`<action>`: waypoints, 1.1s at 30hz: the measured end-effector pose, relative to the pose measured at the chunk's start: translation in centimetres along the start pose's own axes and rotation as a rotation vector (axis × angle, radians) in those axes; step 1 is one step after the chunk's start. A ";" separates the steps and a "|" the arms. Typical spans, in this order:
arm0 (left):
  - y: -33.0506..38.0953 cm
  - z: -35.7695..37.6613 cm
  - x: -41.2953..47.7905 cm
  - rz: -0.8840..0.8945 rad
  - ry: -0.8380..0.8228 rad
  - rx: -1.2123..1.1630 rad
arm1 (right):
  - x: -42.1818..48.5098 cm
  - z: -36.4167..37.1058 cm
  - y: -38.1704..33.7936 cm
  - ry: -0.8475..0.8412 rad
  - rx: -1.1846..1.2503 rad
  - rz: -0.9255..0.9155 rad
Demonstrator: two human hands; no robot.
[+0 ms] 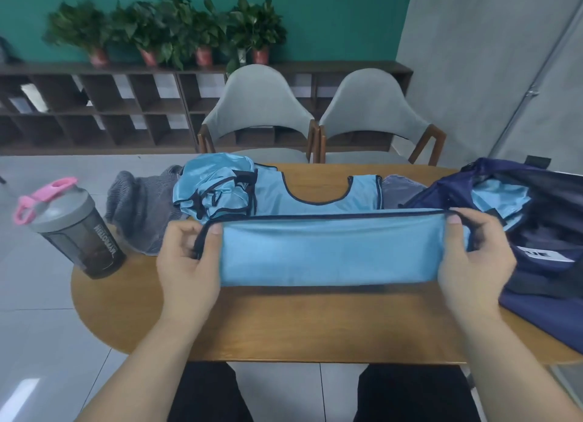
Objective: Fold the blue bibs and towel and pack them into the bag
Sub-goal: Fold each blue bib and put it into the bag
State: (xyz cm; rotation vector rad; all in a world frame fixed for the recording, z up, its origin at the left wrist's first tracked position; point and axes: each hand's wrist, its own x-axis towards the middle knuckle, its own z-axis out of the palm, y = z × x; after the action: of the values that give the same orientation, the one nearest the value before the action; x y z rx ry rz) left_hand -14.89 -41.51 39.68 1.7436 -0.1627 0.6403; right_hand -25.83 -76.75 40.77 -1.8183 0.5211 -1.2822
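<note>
Left hand (189, 260) and right hand (473, 254) are each pinching one end of the folded blue bib (328, 251), which is lying across the counter (268, 327). Crumpled bibs (217, 191) and grey towel (142, 207) are lying behind-left. Navy bag (542, 295) is sitting open at right.

Pretty plain room tbh: teal back wall (331, 17), grey wall (467, 58) on the right, pale tiled floor (34, 232), a long dark cubby shelf (94, 106) with potted plants (176, 27) lined up on top, and two grey chairs (258, 103) with wooden legs just behind an oval wooden table (284, 320).
</note>
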 end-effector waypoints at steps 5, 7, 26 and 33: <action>-4.6 3.7 4.0 -0.206 -0.163 0.176 | 3.2 5.1 4.7 -0.394 -0.398 0.081; -7.1 4.7 4.4 -0.320 -0.335 0.250 | 2.8 6.4 6.9 -0.549 -0.479 0.169; -4.0 2.1 1.6 -0.168 -0.329 0.210 | -1.0 2.6 3.4 -0.215 -0.460 -0.010; -5.2 9.1 3.4 -0.383 -0.408 0.335 | 0.7 8.7 5.1 -0.460 -0.687 0.238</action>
State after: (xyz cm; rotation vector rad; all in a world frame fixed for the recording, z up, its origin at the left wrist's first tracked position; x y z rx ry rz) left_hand -6.82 -47.83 35.69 2.1424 0.0023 0.0250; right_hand -16.99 -76.76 35.85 -2.4225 0.9559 -0.5078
